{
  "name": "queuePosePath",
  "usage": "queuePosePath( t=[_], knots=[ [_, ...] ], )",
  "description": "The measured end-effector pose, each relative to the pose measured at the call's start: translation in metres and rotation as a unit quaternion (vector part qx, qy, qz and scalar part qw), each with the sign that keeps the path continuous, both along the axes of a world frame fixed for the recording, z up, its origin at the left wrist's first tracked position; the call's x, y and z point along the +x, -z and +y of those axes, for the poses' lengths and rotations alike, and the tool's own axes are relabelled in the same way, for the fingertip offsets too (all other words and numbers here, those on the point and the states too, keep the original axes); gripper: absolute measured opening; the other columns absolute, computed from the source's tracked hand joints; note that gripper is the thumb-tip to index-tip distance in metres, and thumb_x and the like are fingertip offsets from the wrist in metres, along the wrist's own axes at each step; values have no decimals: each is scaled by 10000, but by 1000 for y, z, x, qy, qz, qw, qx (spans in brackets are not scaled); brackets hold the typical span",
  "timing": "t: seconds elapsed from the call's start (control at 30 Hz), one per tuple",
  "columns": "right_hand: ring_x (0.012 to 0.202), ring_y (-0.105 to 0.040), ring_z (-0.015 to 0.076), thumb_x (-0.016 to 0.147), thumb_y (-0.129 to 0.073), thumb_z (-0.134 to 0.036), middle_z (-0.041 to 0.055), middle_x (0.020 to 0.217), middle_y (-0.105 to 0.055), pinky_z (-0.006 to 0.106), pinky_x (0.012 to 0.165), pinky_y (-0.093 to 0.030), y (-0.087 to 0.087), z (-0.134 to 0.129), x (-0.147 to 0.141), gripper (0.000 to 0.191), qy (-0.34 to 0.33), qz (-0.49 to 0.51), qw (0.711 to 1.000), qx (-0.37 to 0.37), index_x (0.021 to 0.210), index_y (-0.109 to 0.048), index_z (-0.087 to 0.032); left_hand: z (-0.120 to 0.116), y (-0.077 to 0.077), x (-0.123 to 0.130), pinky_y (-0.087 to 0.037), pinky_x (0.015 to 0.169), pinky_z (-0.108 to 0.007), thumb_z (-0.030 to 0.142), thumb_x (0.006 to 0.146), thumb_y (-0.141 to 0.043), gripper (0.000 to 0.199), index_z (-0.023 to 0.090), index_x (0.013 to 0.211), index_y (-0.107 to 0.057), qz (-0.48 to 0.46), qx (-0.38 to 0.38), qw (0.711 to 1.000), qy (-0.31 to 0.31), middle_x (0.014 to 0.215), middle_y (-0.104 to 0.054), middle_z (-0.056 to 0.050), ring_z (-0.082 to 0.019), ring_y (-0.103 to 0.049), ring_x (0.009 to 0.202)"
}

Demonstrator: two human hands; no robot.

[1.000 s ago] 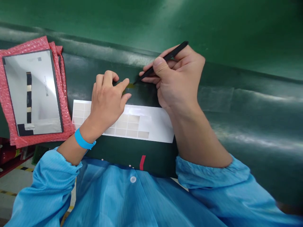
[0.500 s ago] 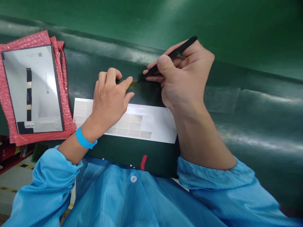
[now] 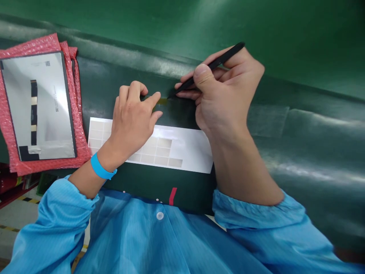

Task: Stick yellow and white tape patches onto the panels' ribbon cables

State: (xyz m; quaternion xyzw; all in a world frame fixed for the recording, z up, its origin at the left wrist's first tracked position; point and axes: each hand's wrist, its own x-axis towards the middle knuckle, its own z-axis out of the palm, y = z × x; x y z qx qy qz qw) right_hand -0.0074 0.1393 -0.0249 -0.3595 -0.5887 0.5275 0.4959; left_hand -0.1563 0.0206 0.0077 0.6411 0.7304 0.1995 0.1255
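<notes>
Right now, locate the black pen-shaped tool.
In the head view, the black pen-shaped tool is right of centre, in the grip of the right hand, its tip beside the yellowish strip.

Panel (image 3: 47, 110) left of the sheet (image 3: 194, 148)

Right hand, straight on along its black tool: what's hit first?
Likely the yellowish strip, by the tip of the black tool in the right hand; depth is unclear, so they may be touching.

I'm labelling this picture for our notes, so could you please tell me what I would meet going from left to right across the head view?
Silvery panel, blue wristband, left hand, red strip, right hand holding a black pen.
</notes>
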Motion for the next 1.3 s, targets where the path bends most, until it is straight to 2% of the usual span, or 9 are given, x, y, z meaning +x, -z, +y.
queuePosePath(
  t=[0.2, 0.5, 0.67, 0.9, 1.07, 1.3],
  knots=[
    [644, -737, 177, 918, -841, -311, -10, 772, -720, 214, 486, -611, -6, -2, -1, 238, -6, -20, 1000, 23, 901, -622, -220, 0, -2, 1, -492, 1029, -514, 298, 993, -703, 291, 246, 1277, -738, -8, -19, 1000, 1, 1325, -588, -141, -354, -536, 1231],
    [647, -743, 165, 936, -795, -220, -11, 758, -735, 184, 495, -590, -8, -2, -2, 173, -5, -29, 999, -17, 911, -623, -217, 0, -1, 1, -501, 1018, -518, 292, 990, -686, 288, 249, 1268, -744, -5, -15, 1000, 1, 1294, -593, -134, -354, -541, 1207],
    [642, -748, 164, 947, -767, -207, -18, 749, -737, 163, 482, -576, -5, 1, -3, 148, -9, -41, 999, -16, 907, -625, -218, 1, -2, 0, -506, 1027, -527, 296, 989, -685, 279, 270, 1261, -741, -7, -17, 1000, 0, 1301, -590, -126, -357, -538, 1217],
    [668, -750, 170, 968, -798, -301, -9, 762, -721, 177, 504, -583, 0, 7, 0, 196, -19, -61, 997, -40, 954, -619, -223, 1, -2, 0, -503, 1036, -550, 299, 989, -684, 274, 286, 1257, -739, -24, -23, 999, -3, 1323, -580, -123, -371, -532, 1249],
    [702, -753, 179, 977, -804, -269, 5, 773, -722, 179, 502, -574, -1, 12, 1, 194, -30, -72, 996, -45, 950, -617, -226, 2, -2, 0, -493, 1050, -545, 295, 979, -703, 294, 266, 1269, -741, -26, -28, 999, -2, 1329, -578, -135, -376, -535, 1262],
    [613, -710, 177, 956, -810, -316, -25, 733, -710, 235, 484, -576, 1, 12, 0, 220, -39, -64, 997, -17, 900, -607, -249, 1, -1, -1, -513, 1033, -555, 304, 981, -696, 298, 283, 1274, -743, -21, -16, 1000, -2, 1317, -588, -126, -368, -542, 1234]
  ],
)
